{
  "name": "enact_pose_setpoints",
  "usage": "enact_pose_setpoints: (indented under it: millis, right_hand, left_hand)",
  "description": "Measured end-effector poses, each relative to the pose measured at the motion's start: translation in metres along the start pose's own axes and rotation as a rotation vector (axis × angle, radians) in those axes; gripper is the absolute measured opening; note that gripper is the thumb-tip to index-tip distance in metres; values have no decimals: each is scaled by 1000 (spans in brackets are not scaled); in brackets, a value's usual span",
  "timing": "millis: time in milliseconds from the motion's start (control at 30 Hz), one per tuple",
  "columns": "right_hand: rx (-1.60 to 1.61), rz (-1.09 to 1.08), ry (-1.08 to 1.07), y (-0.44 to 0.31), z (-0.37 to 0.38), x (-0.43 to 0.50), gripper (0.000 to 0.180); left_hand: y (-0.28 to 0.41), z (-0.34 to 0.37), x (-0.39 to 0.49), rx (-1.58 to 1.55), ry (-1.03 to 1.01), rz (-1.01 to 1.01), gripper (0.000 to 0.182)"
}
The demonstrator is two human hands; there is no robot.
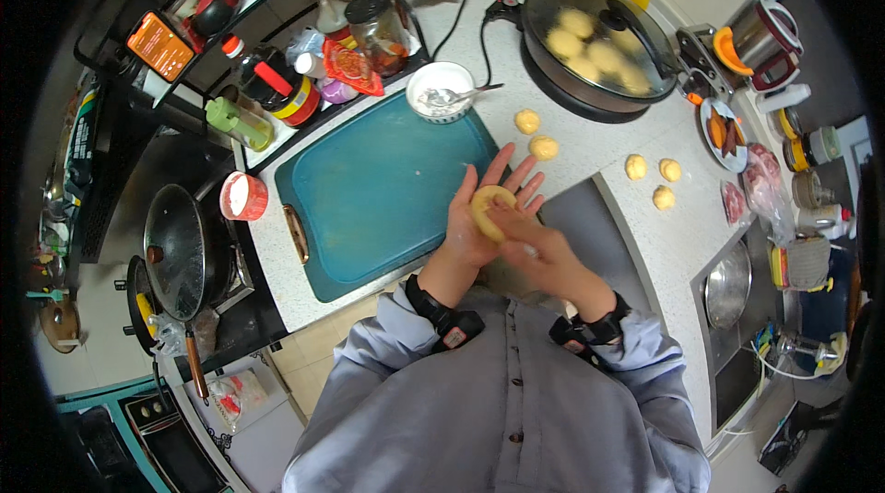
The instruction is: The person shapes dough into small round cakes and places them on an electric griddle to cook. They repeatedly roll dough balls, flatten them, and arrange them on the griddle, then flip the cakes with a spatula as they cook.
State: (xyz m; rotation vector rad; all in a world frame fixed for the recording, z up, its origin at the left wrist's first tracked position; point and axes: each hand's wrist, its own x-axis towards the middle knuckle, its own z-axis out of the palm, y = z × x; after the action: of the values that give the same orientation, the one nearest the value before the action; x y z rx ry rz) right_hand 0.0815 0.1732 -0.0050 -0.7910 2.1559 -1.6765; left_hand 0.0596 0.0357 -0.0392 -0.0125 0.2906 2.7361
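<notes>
On the palm of my upturned left hand point(461, 227) rests a yellow dough round point(482, 215) with a raised rim and a hollow middle. My right hand point(546, 251), blurred, touches the round with its fingertips at the hollow; whether it grips the dough cannot be told. A teal cutting board point(387, 182) lies beneath and to the left of my hands. Just beyond my left fingers sit two yellow dough balls, a nearer one point(544, 147) and a farther one point(527, 122). A white bowl point(422, 111) with a spoon point(467, 93) stands at the board's far edge.
Several yellow rounds show through the glass lid of an electric pan point(588, 95). More dough balls point(636, 167) lie on the right counter, near a plate point(711, 147) and bagged meat point(764, 178). A red tub point(243, 196), lidded wok point(176, 251) and bottle rack point(259, 130) stand left.
</notes>
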Motion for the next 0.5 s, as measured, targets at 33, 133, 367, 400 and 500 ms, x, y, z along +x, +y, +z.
enact_pose_setpoints:
  millis: [33,133,367,400,500]
  right_hand:
    - [231,148,2,-4,-2,3,40]
    - [-259,-131,26,-12,1,11,42]
    - [-904,-398,-11,-11,-12,33,43]
    - [-904,-417,-40,-10,-20,35,41]
    - [-317,-293,-78,-5,-42,44,38]
  left_hand:
    - [5,0,0,-8,-46,-4,62]
    - [10,-1,3,-43,-61,-14,64]
    - [7,-11,13,-110,339,-4,69]
    - [8,-12,15,-156,290,-2,70]
    - [11,-6,23,-182,66,52,72]
